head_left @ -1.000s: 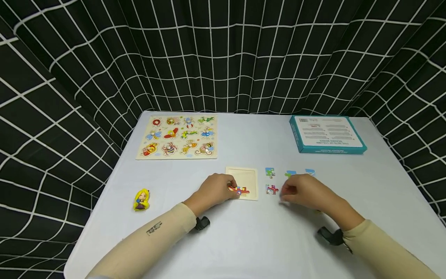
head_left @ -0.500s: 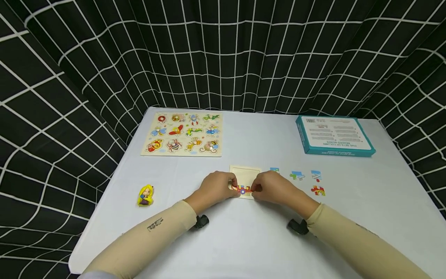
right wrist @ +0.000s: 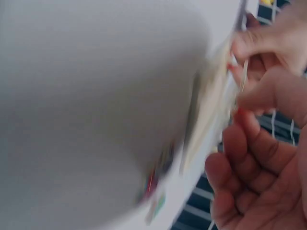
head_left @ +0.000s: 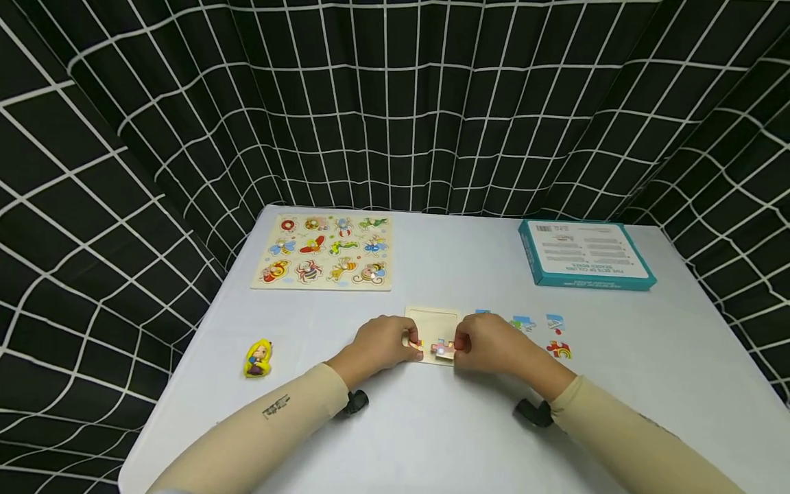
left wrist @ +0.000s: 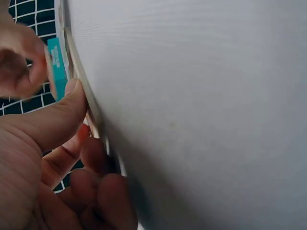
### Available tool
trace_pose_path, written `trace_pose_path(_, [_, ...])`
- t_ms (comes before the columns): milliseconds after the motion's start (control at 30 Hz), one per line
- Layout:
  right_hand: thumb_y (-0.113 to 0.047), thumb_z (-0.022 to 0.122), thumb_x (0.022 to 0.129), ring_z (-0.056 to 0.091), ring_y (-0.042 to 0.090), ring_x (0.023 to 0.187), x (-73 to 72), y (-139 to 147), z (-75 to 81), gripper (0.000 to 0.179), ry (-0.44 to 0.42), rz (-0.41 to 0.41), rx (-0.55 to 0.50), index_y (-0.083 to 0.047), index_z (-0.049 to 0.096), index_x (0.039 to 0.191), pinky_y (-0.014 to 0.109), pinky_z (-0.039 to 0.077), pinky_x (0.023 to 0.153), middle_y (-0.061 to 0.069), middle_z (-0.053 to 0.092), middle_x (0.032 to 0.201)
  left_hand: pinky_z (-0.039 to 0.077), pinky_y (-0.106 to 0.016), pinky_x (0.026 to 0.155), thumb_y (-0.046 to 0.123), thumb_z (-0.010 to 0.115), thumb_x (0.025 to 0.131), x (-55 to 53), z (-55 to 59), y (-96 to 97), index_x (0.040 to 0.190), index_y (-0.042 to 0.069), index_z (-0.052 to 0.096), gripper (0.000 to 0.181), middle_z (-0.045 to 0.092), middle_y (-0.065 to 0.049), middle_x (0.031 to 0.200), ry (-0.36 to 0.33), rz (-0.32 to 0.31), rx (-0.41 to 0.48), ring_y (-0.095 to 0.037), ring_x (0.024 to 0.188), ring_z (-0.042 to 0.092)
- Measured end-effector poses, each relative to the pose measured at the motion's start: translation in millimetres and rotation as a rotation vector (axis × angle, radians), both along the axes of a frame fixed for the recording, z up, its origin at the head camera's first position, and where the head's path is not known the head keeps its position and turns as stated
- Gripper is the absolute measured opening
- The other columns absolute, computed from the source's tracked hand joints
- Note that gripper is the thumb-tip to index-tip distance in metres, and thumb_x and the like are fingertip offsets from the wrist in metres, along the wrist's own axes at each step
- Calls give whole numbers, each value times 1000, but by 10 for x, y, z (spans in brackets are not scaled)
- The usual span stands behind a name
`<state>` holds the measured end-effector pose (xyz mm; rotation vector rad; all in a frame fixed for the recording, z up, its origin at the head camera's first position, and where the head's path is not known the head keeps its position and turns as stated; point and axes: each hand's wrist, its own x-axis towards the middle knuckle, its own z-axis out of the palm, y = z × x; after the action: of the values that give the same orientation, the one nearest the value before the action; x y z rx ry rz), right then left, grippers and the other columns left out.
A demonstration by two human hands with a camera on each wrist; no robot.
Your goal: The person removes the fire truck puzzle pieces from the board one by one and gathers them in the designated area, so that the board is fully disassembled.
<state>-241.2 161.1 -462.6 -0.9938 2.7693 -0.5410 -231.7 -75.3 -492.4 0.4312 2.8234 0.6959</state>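
Note:
In the head view, my left hand (head_left: 384, 341) grips the left edge of a small square wooden puzzle tray (head_left: 435, 320). In the left wrist view its thumb (left wrist: 74, 98) lies along the tray's near edge. A red and yellow puzzle piece (head_left: 419, 346) shows at the left fingertips, partly hidden. My right hand (head_left: 496, 346) pinches a tilted jigsaw piece (head_left: 441, 348) between thumb and forefinger, over the tray's lower right. The right wrist view is blurred, but the piece (right wrist: 245, 74) appears edge-on there.
Several loose jigsaw pieces (head_left: 523, 322) lie right of the tray, some partly hidden by my right hand. An insect puzzle board (head_left: 321, 283) lies back left. A teal box (head_left: 592, 281) lies back right. A yellow-haired figurine (head_left: 257, 358) lies at left.
My right hand has come left from the loose pieces to the tray. A red piece lying in the tray's lower part now appears tilted up in its fingers. My left hand stays at the tray.

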Motion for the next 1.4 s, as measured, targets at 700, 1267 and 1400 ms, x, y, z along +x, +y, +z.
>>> trace_pose_path(700, [-13, 83, 70, 49, 12, 65, 282, 1063, 97, 24, -224, -198, 120, -21, 60, 69, 27, 41, 56, -9, 52, 63, 35, -31, 57, 42, 82, 78, -80, 86, -150, 82, 21, 56, 34, 53, 6, 68, -68, -13, 6, -14, 62, 46])
trace_pose_path(1267, [-19, 73, 86, 47, 6, 60, 44, -32, 59, 14, -100, -3, 51, -11, 74, 97, 25, 42, 57, -13, 53, 66, 45, -37, 76, 36, 80, 82, -86, 83, -143, 143, 19, 41, 74, 65, -10, 106, -197, -34, 31, -19, 80, 55])
trace_pose_path(1400, [-13, 70, 86, 40, 3, 54, -35, -374, -32, 11, -36, 78, 57, -9, 74, 95, 24, 37, 54, -13, 48, 59, 46, -40, 86, 42, 77, 83, -56, 68, -119, 149, 19, 40, 79, 61, -11, 127, -184, -49, -27, -19, 95, 57])
